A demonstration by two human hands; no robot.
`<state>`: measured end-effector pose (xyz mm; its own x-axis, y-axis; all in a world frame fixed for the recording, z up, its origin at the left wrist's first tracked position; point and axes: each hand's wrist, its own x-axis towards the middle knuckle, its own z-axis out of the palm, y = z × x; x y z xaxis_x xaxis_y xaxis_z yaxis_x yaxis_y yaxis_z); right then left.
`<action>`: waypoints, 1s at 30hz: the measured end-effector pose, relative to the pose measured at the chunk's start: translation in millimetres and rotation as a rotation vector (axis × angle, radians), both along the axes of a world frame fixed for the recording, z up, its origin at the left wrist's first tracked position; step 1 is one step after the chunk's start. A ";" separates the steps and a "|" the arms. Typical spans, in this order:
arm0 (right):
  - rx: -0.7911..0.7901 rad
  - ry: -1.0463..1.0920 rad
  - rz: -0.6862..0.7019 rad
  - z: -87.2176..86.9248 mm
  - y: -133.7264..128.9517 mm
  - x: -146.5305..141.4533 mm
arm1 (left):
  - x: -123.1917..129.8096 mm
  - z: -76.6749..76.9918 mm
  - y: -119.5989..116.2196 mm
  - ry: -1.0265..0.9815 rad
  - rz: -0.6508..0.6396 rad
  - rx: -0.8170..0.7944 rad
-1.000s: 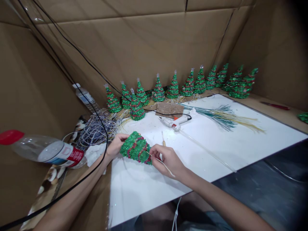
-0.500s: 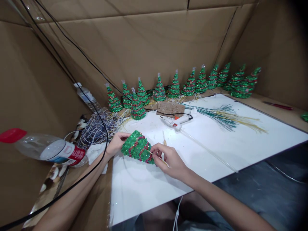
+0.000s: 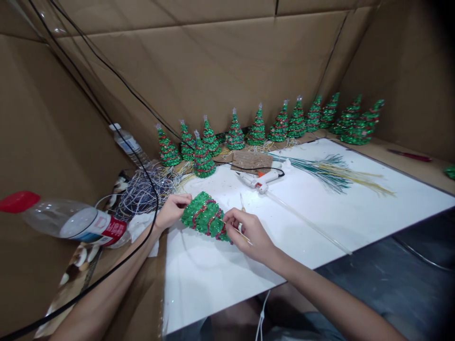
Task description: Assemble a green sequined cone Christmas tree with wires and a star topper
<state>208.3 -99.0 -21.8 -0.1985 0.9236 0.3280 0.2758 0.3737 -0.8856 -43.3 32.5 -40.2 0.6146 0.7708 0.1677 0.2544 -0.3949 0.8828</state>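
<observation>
My left hand (image 3: 173, 210) is closed on the base end of a green beaded Christmas tree (image 3: 203, 216), which lies tilted above the white board with its narrow end toward my right hand. Red bead strands wind around the tree. My right hand (image 3: 251, 235) pinches a thin pale stick (image 3: 246, 237); its front end meets the tree's side near the narrow end. Whether the stick's tip goes between the beads, I cannot tell. Just beyond my right hand, a thin pointed tool (image 3: 242, 202) with a yellowish handle lies on the board.
A white glue gun (image 3: 261, 182) with a long clear glue stick lies near a cardboard piece (image 3: 251, 162) and green and yellow wires (image 3: 330, 171). Several finished-looking trees (image 3: 235, 130) line the back. Tangled wire (image 3: 142, 192), bottles (image 3: 85, 222) and a hanging black cable (image 3: 155, 189) are left.
The tree has shifted and turned slightly in my left hand, moving a little to the right. The stick stays against it, with less of its front end showing.
</observation>
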 end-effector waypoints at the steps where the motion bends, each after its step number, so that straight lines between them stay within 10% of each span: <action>1: -0.006 -0.004 0.005 0.4 1.4 -0.6 | -0.8 1.0 0.5 0.022 -0.029 -0.021; 15: -0.081 0.006 0.067 -0.7 16.5 -0.4 | -1.3 7.1 0.4 0.163 -0.175 -0.173; 30: -0.116 0.071 0.049 0.3 12.5 9.5 | 5.4 20.2 -6.2 0.165 -0.037 0.066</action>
<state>217.7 -86.5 -21.6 -0.2244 0.9459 0.2344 0.1946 0.2791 -0.9403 -37.8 26.2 -20.1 0.6654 0.7381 0.1117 0.3779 -0.4621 0.8023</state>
